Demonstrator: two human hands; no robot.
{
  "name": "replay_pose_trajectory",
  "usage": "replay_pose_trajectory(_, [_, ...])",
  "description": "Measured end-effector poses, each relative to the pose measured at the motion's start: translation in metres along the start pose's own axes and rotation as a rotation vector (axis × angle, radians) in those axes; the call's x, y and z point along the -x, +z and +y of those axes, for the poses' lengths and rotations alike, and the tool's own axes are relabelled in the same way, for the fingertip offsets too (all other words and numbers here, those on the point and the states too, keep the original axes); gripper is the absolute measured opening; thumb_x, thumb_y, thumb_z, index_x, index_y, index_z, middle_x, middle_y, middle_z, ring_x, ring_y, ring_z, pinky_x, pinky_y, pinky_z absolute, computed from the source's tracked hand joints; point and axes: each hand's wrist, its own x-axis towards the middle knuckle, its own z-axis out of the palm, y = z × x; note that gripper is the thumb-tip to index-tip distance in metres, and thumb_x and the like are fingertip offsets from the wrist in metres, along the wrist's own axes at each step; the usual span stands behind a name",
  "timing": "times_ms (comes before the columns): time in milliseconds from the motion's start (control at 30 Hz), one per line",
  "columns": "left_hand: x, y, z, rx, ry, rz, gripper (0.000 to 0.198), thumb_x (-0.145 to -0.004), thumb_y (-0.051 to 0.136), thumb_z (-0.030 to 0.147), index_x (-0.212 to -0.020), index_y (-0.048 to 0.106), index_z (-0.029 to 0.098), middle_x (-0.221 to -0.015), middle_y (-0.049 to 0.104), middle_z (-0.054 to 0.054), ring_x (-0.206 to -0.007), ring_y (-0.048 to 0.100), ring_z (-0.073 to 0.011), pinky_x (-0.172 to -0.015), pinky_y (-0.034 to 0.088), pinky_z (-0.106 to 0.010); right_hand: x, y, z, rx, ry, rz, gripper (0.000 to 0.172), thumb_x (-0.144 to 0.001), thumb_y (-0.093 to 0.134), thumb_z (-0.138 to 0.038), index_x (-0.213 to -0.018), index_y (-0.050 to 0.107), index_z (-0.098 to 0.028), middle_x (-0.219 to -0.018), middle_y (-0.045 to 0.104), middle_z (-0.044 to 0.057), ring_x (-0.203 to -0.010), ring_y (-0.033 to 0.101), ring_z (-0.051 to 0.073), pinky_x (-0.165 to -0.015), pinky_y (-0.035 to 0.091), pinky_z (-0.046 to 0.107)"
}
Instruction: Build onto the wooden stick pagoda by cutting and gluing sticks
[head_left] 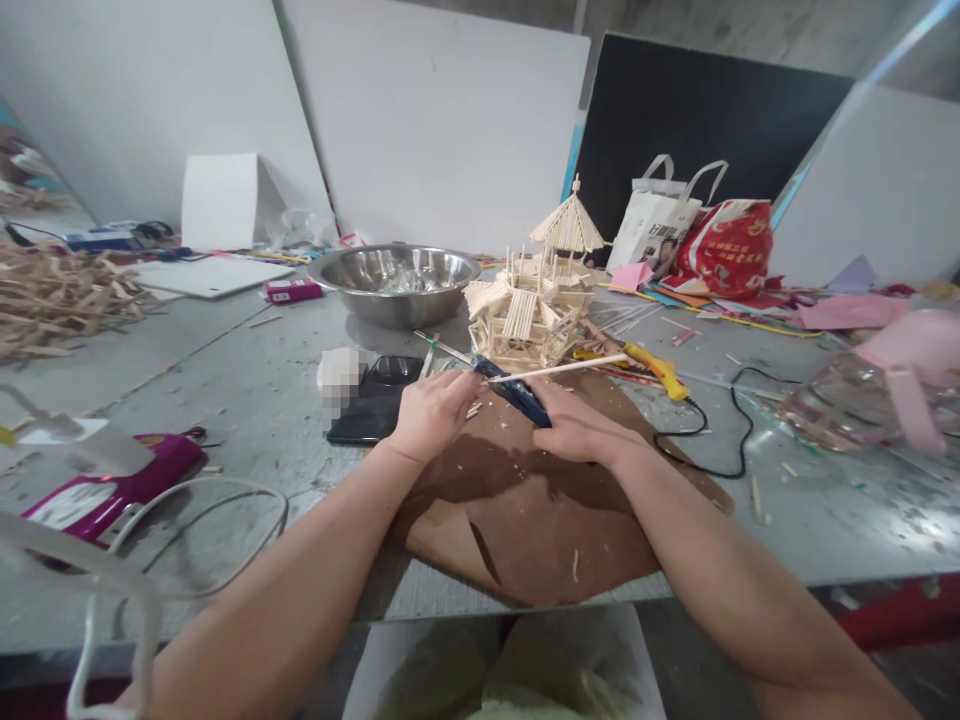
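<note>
My right hand is closed around the dark blue handle of what looks like a utility knife. A thin strip, probably its blade, runs on up and left from the handle. Close beside it, my left hand has its fingers pinched at the left end of a thin wooden stick. The stick crosses over the knife and points right. Its gripped end is partly hidden by my fingers. Just beyond my hands stands a pavilion model built of wooden sticks, with a pointed roof. Brown paper lies under my hands.
Left of my hands lies a black phone. A steel bowl stands behind. A yellow corded tool lies right, near a clear jug with a pink lid. Wood strips and a purple box are left.
</note>
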Motion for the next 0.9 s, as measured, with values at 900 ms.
replay_pose_trajectory(900, [-0.003,-0.007,0.001,0.386,-0.531,0.344,0.025,-0.079,0.034,0.034,-0.067,0.048,0.017,-0.051,0.040,0.004,-0.048,0.036,-0.0069,-0.049,0.031,-0.018,-0.002,0.000,0.020,0.038,-0.019,-0.038,0.076,-0.058,0.045,-0.013,-0.128,0.018,-0.016,-0.130,0.029,0.008,-0.115,0.029,0.020,-0.093,0.025,0.032])
